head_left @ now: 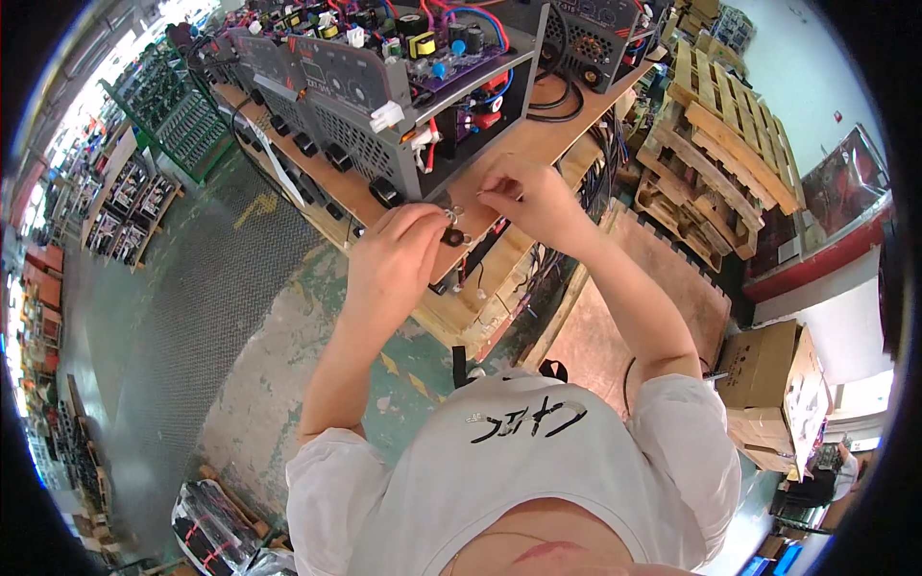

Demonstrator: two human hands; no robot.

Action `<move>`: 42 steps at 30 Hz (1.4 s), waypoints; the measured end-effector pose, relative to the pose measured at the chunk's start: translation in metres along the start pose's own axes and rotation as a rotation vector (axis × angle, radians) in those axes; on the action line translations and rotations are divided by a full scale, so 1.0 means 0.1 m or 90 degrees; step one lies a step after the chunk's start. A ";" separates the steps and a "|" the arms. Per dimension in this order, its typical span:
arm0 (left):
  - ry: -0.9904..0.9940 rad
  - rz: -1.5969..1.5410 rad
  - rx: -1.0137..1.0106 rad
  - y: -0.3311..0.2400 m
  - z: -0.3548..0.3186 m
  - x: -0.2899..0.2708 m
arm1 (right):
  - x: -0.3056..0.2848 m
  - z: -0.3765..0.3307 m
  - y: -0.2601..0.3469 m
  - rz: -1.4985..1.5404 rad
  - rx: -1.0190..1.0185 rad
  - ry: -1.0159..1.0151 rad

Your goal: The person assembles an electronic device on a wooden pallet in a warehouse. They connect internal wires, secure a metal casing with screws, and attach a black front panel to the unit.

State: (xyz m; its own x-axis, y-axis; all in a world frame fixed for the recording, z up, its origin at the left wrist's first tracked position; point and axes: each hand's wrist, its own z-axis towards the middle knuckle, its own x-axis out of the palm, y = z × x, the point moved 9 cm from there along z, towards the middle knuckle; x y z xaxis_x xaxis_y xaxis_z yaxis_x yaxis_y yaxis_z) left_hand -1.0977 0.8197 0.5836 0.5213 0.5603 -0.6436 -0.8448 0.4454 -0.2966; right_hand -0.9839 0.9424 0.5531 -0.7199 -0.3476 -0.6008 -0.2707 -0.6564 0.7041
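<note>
My left hand (pixel 396 252) is closed, its thumb and fingertips pinched on a small shiny metal piece (pixel 455 212) beside the corner of a grey metal chassis (pixel 420 178). Just under those fingertips is a small black round part (pixel 452 236) with a metallic end. To the right, over the wooden board, my right hand (pixel 540 204) is closed with thumb and index finger together; what lies between them is too small to name. The chassis stands open at its side, with purple circuit boards (pixel 461 75) and wires on top and a black rubber foot (pixel 385 191) at its lower edge.
More grey chassis stand in a row along the wooden bench (pixel 552 134). Black cables (pixel 562 106) lie on its right part. A lower wooden shelf (pixel 480 312) holds loose wires. Stacked pallets (pixel 725 125) and a cardboard box (pixel 764 384) stand at the right, a green rack (pixel 173 125) far left.
</note>
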 end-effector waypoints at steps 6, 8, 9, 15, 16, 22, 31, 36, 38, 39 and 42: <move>-0.096 -0.319 -0.152 -0.13 -0.22 -0.11 | -0.15 -0.74 -0.41 0.533 0.159 -0.019; -0.047 -0.426 -0.091 -0.45 -0.24 -0.14 | -0.03 -1.02 -0.60 0.629 0.258 -0.027; -0.009 -0.496 -0.096 -0.55 -0.27 -0.01 | 0.03 -1.14 -0.69 0.684 0.261 -0.031; 0.289 -0.710 -0.259 -0.89 -0.56 1.48 | 0.51 -2.64 -1.39 0.922 0.538 -0.186; 0.319 -0.709 -0.302 -0.89 -0.67 1.75 | 0.53 -2.86 -1.41 0.921 0.568 -0.212; 0.528 -0.663 -0.452 -1.29 -1.46 2.76 | -0.41 -3.64 -0.72 0.121 0.381 -0.376; 0.800 -0.978 -0.571 -3.80 -2.46 3.59 | -1.09 -5.67 -0.12 -0.362 0.373 -0.285; 1.013 -1.000 -0.580 -5.15 -3.12 3.91 | -1.46 -7.02 0.26 -0.468 0.496 -0.361; 1.093 -0.937 -0.568 -5.71 -3.31 3.93 | -1.60 -7.59 0.39 -0.520 0.575 -0.391; 1.120 -0.898 -0.519 -5.95 -3.35 3.96 | -1.64 -7.82 0.43 -0.540 0.614 -0.415; 1.180 -0.794 -0.366 -6.58 -3.47 4.10 | -1.80 -8.37 0.61 -0.586 0.715 -0.484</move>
State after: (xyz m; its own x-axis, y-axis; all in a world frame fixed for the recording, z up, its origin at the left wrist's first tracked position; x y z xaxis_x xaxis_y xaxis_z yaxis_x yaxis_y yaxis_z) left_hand -0.3696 0.5139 0.2701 0.2807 -0.9039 0.3226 -0.4196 -0.4179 -0.8058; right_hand -0.3365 0.4044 0.3875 -0.1007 0.4741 -0.8747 -0.8175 0.4616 0.3443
